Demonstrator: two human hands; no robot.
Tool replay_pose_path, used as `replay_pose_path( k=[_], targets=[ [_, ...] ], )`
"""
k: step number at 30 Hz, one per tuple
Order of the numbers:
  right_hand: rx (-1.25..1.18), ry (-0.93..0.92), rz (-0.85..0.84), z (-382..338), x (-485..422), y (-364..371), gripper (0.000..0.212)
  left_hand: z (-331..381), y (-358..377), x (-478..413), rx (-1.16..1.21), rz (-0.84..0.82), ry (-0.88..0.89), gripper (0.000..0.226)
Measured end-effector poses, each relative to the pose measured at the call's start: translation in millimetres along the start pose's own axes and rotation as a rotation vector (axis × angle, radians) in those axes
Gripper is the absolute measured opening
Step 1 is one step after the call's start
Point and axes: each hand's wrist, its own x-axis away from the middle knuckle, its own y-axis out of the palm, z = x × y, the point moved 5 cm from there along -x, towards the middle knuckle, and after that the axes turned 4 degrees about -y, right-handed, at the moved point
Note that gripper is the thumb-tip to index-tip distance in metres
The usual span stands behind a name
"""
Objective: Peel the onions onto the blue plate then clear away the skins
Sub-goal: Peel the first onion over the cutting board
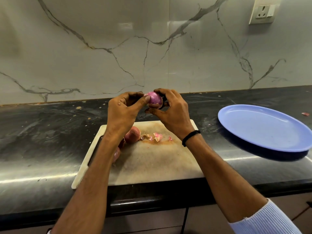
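A purple, mostly peeled onion is held up above the far edge of the white cutting board. My right hand grips it from the right and below. My left hand pinches at its left side with thumb and fingertips. Unpeeled brown-red onions lie on the board, partly hidden under my left forearm. Scraps of onion skin are scattered on the board near them. The blue plate sits to the right on the counter with nothing on it.
The dark stone counter runs wall to wall, with crumbs and a skin scrap past the plate. A marble backsplash stands behind, with a wall socket at the top right. The plate overhangs the counter's front edge slightly.
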Motion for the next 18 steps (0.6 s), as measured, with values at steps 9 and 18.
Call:
replay_pose_path(
  k=[9,18],
  targets=[
    [-0.038,0.014,-0.001,-1.5,-0.4,-0.2,0.063,-4.6,-0.7,-2.7,0.002,-0.005,0.003,0.020],
    [-0.104,0.036,0.009,-3.4,-1.8,-2.2,0.064,-15.5,-9.4,-7.2,-0.037,0.092,-0.068,0.015]
  ],
)
